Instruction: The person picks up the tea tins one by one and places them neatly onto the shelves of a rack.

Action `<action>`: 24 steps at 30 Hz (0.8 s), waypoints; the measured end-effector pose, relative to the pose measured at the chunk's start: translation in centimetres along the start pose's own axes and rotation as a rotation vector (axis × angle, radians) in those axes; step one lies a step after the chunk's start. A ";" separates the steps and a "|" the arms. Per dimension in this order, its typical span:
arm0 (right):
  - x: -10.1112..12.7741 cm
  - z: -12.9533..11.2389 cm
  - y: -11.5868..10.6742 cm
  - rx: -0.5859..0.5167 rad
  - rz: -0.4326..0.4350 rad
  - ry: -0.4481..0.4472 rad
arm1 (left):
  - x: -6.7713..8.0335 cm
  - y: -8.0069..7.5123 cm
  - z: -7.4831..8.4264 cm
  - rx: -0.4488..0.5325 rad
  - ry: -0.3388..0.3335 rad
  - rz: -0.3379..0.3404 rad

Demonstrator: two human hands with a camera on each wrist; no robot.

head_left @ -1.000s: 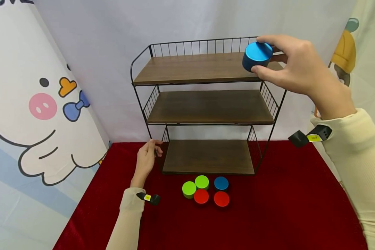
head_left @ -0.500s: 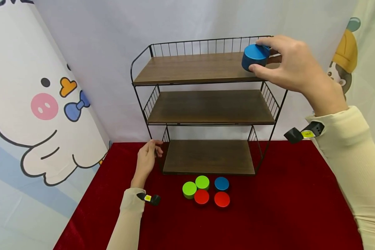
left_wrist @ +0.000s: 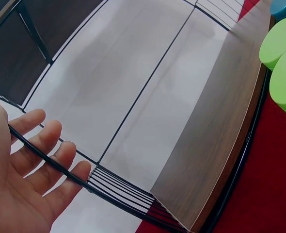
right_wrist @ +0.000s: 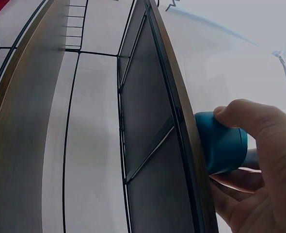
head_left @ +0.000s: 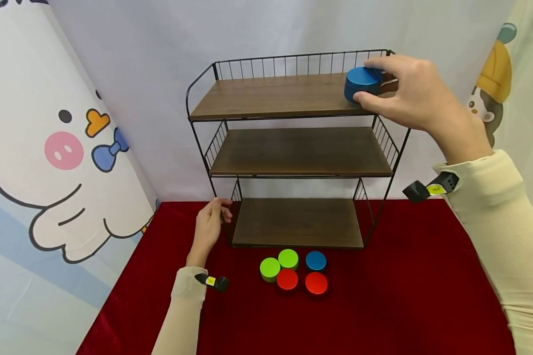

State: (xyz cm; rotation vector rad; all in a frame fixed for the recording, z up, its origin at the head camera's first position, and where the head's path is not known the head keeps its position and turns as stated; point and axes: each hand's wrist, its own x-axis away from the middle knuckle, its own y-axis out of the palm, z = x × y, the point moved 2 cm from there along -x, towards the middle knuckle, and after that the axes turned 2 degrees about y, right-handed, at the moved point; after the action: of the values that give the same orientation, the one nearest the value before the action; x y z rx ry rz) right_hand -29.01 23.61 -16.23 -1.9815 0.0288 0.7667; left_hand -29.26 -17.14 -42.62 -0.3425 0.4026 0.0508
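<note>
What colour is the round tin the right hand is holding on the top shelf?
Blue. The tin in the right hand shows best in the head view.

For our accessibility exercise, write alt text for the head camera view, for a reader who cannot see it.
A right hand holds a blue tin at the right end of a wire rack's top shelf. The left hand rests against the rack's lower left corner. Five tins, green, red and blue, sit on the red cloth in front.
</note>
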 end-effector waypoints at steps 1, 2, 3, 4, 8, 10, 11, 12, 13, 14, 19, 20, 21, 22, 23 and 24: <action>0.0 0.0 0.0 0.001 0.000 0.001 | 0.0 0.0 0.0 -0.002 0.001 0.001; 0.0 0.0 0.0 0.003 -0.001 0.003 | 0.0 0.0 0.0 -0.006 0.002 0.003; 0.0 0.0 0.1 0.005 -0.001 0.005 | 0.0 0.0 0.0 -0.006 0.002 0.004; 0.0 0.0 0.1 0.008 -0.001 0.007 | 0.0 0.1 0.0 -0.008 0.003 0.006; -0.1 0.0 0.1 0.012 -0.004 0.013 | 0.0 0.1 0.0 -0.012 0.003 0.006; -0.2 0.0 0.1 0.008 -0.002 0.019 | 0.0 0.1 0.0 -0.012 0.006 0.005; -0.2 0.1 0.1 0.006 -0.004 0.022 | 0.0 0.1 -0.1 -0.014 0.008 0.005; -0.2 0.1 0.1 0.005 -0.007 0.028 | 0.0 0.1 -0.1 -0.012 0.008 0.005; -0.2 0.2 0.1 0.004 -0.009 0.033 | 0.0 0.1 -0.1 -0.011 0.010 0.005; -0.2 0.2 0.1 0.005 -0.011 0.037 | 0.0 0.1 -0.1 -0.010 0.009 0.005; -0.3 0.4 0.2 0.011 -0.024 0.045 | 0.0 0.0 -0.1 0.005 0.009 -0.001; -0.3 0.5 0.2 0.011 -0.025 0.044 | 0.0 0.0 0.0 0.008 0.007 -0.003; -0.3 0.5 0.2 0.012 -0.027 0.044 | 0.0 0.0 -0.1 0.009 0.008 -0.003; -0.3 0.5 0.2 0.013 -0.031 0.044 | 0.0 0.0 0.0 0.008 0.008 -0.003; -0.3 0.5 0.2 0.015 -0.034 0.044 | 0.0 0.0 0.0 0.007 0.009 -0.003; -0.3 0.5 0.2 0.014 -0.037 0.043 | 0.0 0.1 0.0 0.006 0.010 -0.003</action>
State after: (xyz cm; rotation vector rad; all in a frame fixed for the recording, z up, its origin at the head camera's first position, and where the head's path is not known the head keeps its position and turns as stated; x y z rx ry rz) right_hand -29.53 23.82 -16.41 -1.9800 0.0231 0.6980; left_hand -29.28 -17.10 -42.66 -0.3374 0.4120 0.0454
